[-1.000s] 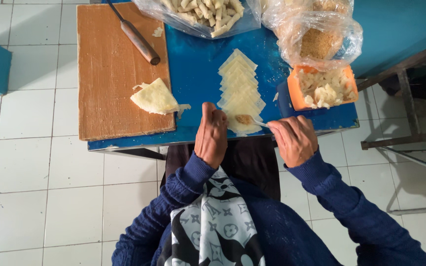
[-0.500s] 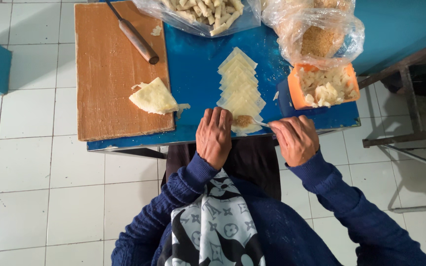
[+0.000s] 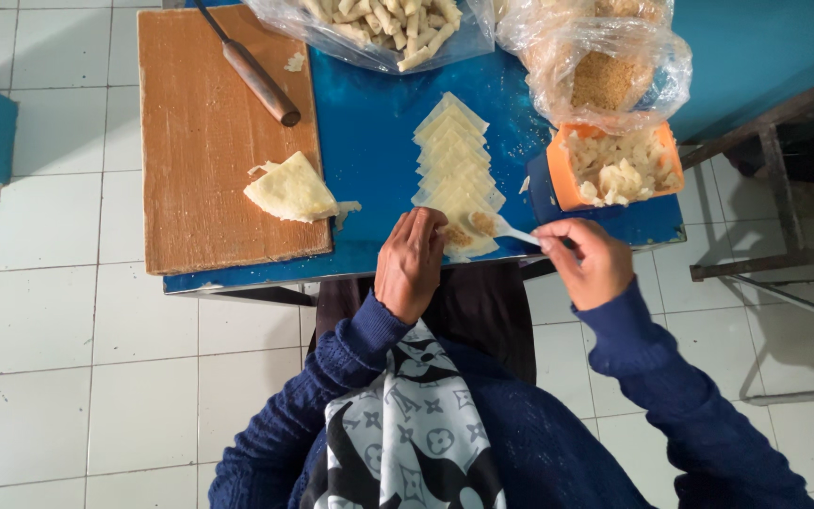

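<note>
While the right hand (image 3: 588, 262) pinches the handle of a small white spoon (image 3: 499, 227), fingers curled shut around it, the spoon bowl points left and sits over the nearest wrapper in the row, carrying what looks like a brownish dab of filling. Held low and nearly flat, likely so the filling lands on the sheet and not the table. The left hand (image 3: 414, 262) lies palm down with fingers loosely closed, not gripping anything; its fingertips press on the near left edge of that same wrapper, apparently to keep the thin sheet from sliding under the spoon.

The row of pale wrappers (image 3: 456, 168) runs away from the person, overlapped like shingles, so each next one is exposed and easy to reach; the near end has brown filling on it. All on a blue table top (image 3: 369, 123).

Just right of the row, near the right hand, an orange tub (image 3: 558, 177) of chopped pale filling stands within a short reach of the spoon. Beyond it, a clear bag of brown crumbs (image 3: 605, 75). At the far edge, centre, another clear bag of finished pale rolls (image 3: 383, 24), out of the working area.

Left: a wooden board (image 3: 200, 141) with a folded stack of wrappers (image 3: 291, 188) at its near right corner, and a wooden-handled knife (image 3: 254, 73) lying diagonally at the far side, apart from both hands. White floor tiles (image 3: 49, 330) below.
</note>
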Tool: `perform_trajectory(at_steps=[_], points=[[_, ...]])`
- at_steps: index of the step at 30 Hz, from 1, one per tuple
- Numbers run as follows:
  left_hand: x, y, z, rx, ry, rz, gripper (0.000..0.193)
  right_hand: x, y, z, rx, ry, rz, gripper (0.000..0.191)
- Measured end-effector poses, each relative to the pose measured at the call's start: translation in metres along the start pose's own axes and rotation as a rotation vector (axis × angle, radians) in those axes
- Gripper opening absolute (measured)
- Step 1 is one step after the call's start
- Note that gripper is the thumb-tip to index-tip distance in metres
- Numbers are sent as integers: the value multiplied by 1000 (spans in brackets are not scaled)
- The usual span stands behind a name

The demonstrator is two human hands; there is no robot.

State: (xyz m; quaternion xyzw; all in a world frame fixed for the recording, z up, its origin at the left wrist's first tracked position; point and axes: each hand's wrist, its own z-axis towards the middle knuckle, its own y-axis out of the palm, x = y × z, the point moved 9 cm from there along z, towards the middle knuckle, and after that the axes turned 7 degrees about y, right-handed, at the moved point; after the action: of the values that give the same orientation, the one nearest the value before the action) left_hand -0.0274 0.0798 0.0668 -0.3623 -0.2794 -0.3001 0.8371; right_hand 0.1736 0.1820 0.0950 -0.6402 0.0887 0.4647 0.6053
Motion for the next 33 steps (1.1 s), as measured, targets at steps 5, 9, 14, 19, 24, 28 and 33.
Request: perform_trajectory(at_steps=[5,9,14,19,24,28,33], points=[[5,2,0,-82,112,-31,18,14,-57,14,105,24,22,12],[8,-1,-1,-109,160,-33,21,22,-102,68,286,-164,-411,8],[4,-3,-3,-78,77,-76,26,41,-75,148,260,-89,-734,11],[0,-5,-4,-12,2,-73,27,-19,-43,76,310,-400,-536,23],[-1,-4,-5,-5,-10,-90,27,-36,32,2,25,-268,-334,19],[-1,-3,-5,-31,28,-94,26,-31,42,-10,141,-215,-292,18],[2,-3,-3,-39,71,-63,26,-21,48,-12,169,-179,-232,14]])
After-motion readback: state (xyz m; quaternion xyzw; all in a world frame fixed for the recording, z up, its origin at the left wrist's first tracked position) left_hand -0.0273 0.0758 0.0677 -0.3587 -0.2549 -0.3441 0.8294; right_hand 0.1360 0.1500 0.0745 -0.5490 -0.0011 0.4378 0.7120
